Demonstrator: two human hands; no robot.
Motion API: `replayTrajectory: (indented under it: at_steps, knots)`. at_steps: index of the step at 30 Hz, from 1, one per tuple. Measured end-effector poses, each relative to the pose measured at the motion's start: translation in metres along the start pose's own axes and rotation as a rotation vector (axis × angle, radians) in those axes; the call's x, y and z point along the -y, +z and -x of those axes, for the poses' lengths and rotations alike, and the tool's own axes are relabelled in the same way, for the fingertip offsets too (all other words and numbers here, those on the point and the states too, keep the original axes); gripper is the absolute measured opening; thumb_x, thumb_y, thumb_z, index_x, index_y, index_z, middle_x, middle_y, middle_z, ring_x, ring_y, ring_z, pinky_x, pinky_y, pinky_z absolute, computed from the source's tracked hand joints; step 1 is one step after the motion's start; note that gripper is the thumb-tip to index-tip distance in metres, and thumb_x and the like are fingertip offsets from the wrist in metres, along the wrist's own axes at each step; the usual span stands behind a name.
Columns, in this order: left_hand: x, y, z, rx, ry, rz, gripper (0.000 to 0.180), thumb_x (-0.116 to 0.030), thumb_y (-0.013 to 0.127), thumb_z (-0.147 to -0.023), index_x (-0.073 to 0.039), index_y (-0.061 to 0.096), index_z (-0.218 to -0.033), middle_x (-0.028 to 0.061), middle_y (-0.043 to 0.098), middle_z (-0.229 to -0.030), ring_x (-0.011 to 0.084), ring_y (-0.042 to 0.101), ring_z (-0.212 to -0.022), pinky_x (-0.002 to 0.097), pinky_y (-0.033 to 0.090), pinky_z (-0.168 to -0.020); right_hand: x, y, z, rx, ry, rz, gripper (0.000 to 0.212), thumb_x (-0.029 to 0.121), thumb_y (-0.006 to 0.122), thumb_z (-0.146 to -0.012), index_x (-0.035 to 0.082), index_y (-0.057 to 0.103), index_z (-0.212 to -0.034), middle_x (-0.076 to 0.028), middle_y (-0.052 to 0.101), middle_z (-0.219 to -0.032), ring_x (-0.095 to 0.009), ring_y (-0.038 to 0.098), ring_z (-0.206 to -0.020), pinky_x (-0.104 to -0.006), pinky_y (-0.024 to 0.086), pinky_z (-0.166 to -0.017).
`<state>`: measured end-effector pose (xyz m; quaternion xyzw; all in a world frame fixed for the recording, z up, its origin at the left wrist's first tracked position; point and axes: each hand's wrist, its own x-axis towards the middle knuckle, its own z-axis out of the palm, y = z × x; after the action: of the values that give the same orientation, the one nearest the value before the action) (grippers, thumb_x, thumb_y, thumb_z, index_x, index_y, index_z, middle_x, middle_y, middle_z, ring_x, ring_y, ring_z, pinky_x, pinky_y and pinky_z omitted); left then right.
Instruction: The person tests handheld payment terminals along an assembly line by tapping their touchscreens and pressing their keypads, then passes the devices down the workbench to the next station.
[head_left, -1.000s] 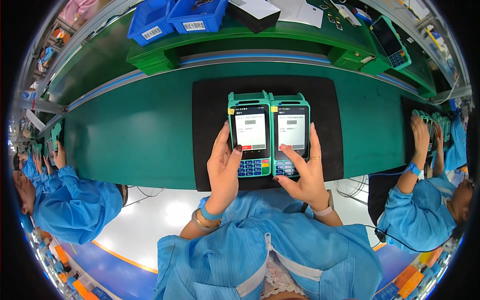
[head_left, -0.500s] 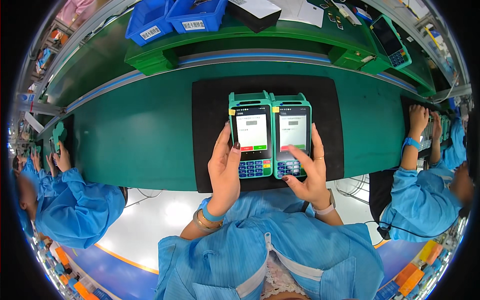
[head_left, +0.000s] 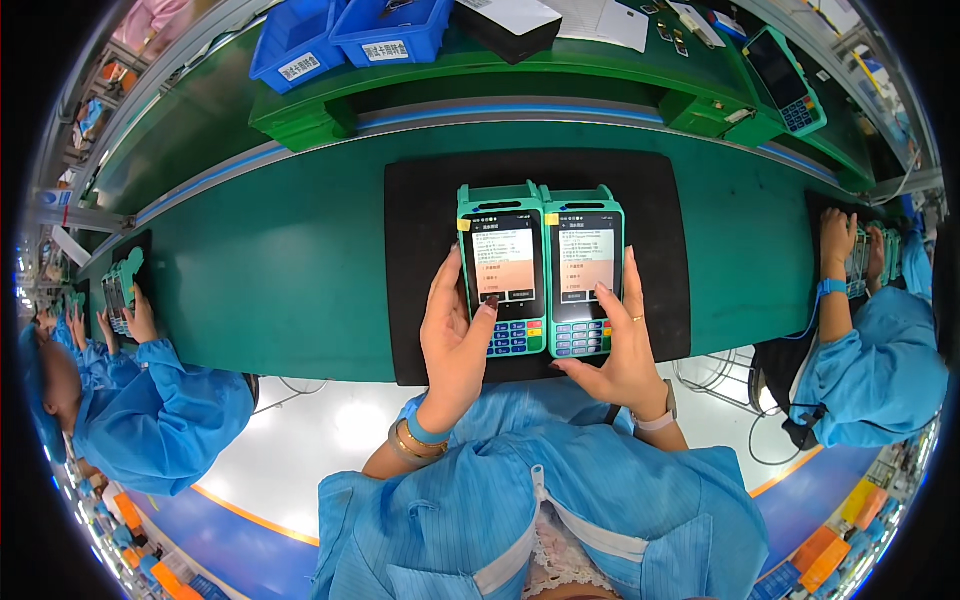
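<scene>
left hand [head_left: 455, 345] loosely curled along left terminal [head_left: 505, 250], right hand [head_left: 630, 350] spread over right terminal [head_left: 587, 252]

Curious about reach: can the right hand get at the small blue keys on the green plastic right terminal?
Probably yes: the right hand flanks that terminal, thumb below the mostly uncovered keys.

Factory workshop, long green bench [head_left: 270, 270], blue-smocked co-workers [head_left: 165, 415] on both sides, blue bins [head_left: 400, 50]

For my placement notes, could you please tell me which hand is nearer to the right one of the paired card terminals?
Right: the right hand is at the right edge of the right terminal; the left hand is farther, at the left edge of the left terminal.
</scene>
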<state>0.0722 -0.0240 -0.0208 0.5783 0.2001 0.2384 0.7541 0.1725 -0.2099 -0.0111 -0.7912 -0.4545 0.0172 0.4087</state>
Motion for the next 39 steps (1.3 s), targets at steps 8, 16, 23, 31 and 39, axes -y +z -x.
replayTrajectory:
  at_steps: [8,16,23,31,39]
  knots:
    - [-0.007,0.010,0.001,0.077,0.134,-0.676,0.099,-0.005,0.074,-0.074,0.000,0.011,-0.151,0.0271,0.022,-0.148,0.0414,0.032,-0.137,0.0452,0.035,-0.109,-0.001,0.004,0.012,-0.077,0.010,0.010,0.101,0.021,0.091,-0.062,0.008,0.033,-0.143,-0.035,0.020,-0.151,-0.048,0.037,-0.135,-0.0462,0.044,-0.103]
    - [-0.008,0.015,-0.001,0.099,0.212,-0.749,0.102,-0.008,0.076,-0.075,-0.005,0.010,-0.153,0.0269,0.016,-0.151,0.0443,0.028,-0.138,0.0486,0.032,-0.109,-0.007,0.001,0.029,-0.209,-0.055,0.047,0.061,0.009,0.086,-0.067,-0.001,0.056,-0.118,-0.029,0.050,-0.135,-0.043,0.054,-0.121,-0.0444,0.049,-0.098]
    - [-0.007,0.015,0.003,0.095,0.197,-0.743,0.099,-0.006,0.074,-0.076,-0.005,0.011,-0.153,0.0261,0.015,-0.151,0.0433,0.030,-0.136,0.0488,0.031,-0.109,-0.004,0.000,0.033,-0.189,-0.039,0.100,0.052,0.009,0.086,-0.067,-0.003,0.062,-0.111,-0.029,0.051,-0.135,-0.042,0.055,-0.122,-0.0425,0.050,-0.097]
    - [-0.013,-0.012,0.003,0.058,0.360,-0.712,0.072,-0.003,0.068,-0.079,0.001,0.033,-0.142,0.0219,0.041,-0.143,0.0443,0.033,-0.137,0.0472,0.031,-0.110,-0.002,-0.005,0.033,-0.122,-0.052,0.127,0.056,0.011,0.082,-0.072,-0.005,0.059,-0.121,-0.029,0.049,-0.137,-0.043,0.052,-0.123,-0.0441,0.047,-0.100]
    - [-0.025,-0.013,-0.005,0.107,0.744,-1.116,0.039,-0.006,0.070,-0.075,-0.002,0.058,-0.112,0.0150,0.061,-0.126,0.0448,0.039,-0.135,0.0600,0.022,-0.111,0.003,-0.022,-0.005,-0.161,-0.053,0.185,0.051,0.019,0.074,-0.077,-0.003,0.060,-0.122,-0.027,0.040,-0.145,-0.047,0.039,-0.133,-0.0515,0.034,-0.108]
